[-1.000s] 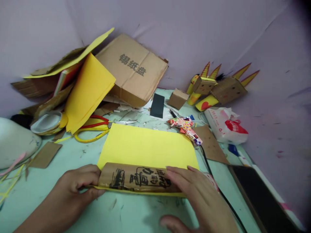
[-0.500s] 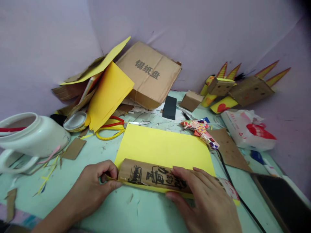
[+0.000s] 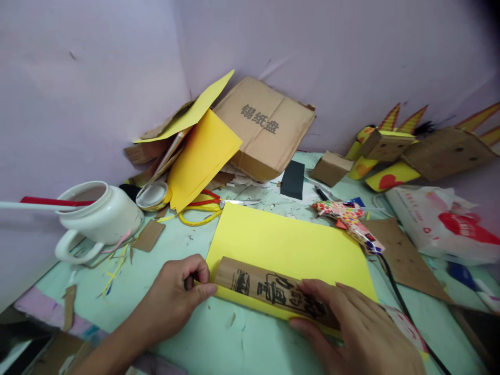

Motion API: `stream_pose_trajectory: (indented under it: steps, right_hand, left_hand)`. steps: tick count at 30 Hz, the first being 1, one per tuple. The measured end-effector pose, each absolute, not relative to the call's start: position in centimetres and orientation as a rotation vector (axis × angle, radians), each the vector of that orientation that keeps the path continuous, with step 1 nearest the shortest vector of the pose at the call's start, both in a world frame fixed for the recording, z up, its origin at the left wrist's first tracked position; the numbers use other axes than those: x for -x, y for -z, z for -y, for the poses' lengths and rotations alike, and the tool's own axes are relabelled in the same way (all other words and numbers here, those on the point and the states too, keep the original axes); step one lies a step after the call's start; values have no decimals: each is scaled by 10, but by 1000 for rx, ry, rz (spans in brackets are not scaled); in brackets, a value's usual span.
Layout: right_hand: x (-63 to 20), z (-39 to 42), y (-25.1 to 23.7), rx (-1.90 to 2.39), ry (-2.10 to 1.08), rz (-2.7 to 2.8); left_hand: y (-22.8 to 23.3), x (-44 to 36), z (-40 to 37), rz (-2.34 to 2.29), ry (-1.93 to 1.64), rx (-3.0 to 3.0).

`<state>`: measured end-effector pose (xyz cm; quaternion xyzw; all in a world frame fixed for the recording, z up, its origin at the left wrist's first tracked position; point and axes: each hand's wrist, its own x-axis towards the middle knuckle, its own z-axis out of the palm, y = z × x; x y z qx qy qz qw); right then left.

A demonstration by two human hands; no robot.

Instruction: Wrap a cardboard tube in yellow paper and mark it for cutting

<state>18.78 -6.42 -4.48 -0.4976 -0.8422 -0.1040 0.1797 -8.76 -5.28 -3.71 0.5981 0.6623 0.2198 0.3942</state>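
A brown cardboard tube [image 3: 255, 284] with black drawing and lettering lies along the near edge of a yellow sheet of paper [image 3: 289, 234]. The sheet's front edge is turned up against the tube's near side. My left hand [image 3: 182, 294] pinches the paper's edge at the tube's left end between thumb and fingers. Over the tube's right part lies my right hand [image 3: 347, 317], its fingers on top and its thumb at the front against the folded edge. The tube's right end is hidden beneath that hand.
Behind the sheet are yellow-handled scissors [image 3: 201, 208] and a patterned glue gun [image 3: 347, 219] with a black cord. A white jug [image 3: 101, 213] lies on its side at left. Cardboard boxes [image 3: 265, 125], cardboard figures [image 3: 390, 143] and a tissue pack [image 3: 441, 219] stand farther back.
The view has swung left, so everything appears farther right. More of the paper's front edge now stands up along the tube's near side. Both hands keep their places on it.
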Motion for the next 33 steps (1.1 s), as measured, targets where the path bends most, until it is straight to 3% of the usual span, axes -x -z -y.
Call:
stream_pose_trajectory:
  steps: [7,17,22,26,33]
  right_hand:
    - [-183,67,44,1541,210,2319]
    - [-188,66,36,1351,35,2312]
    - [-229,94,30,1705,-43,1744]
    - [-256,112,37,1930,-453,1189]
    - [-246,108,56,1624,-1089,811]
  left_hand:
    - [41,89,52,-1682,-557,-1523]
    - [46,93,48,-1518,-564,-1708]
    - [62,106,46,-1561,-540,-1803]
    - [73,114,46,-1603,-557,-1871]
    - [60,100,49,-1680,-651,-1828]
